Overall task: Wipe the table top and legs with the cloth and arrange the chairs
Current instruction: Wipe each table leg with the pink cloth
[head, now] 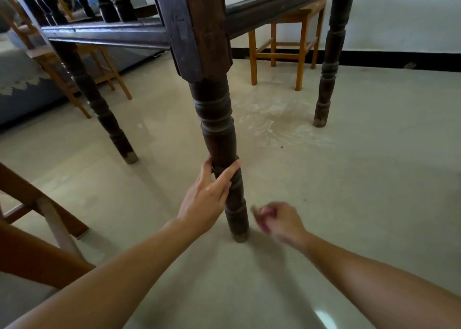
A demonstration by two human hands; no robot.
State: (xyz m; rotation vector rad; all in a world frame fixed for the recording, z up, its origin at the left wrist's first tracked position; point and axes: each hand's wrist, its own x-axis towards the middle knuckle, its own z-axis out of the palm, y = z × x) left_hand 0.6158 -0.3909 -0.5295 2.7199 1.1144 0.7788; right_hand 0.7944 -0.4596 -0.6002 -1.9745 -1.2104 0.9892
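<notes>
The near table leg point(219, 119), dark turned wood, stands in the middle of the head view, under the table's dark rail point(112, 33). My left hand point(207, 199) holds this leg low down, with the thumb on its left side and the index finger across its front. My right hand point(277, 220) is to the right of the leg's foot, apart from it. It is blurred and its fingers are curled. A pinkish patch shows at the fingers, and I cannot tell whether it is a cloth.
Two more dark table legs stand at the left point(99, 104) and at the back right point(329, 61). A light wooden stool point(299, 49) is under the far side, another chair point(104, 71) at the back left, and a brown chair frame point(37, 229) close at the left. The floor point(349, 179) is pale.
</notes>
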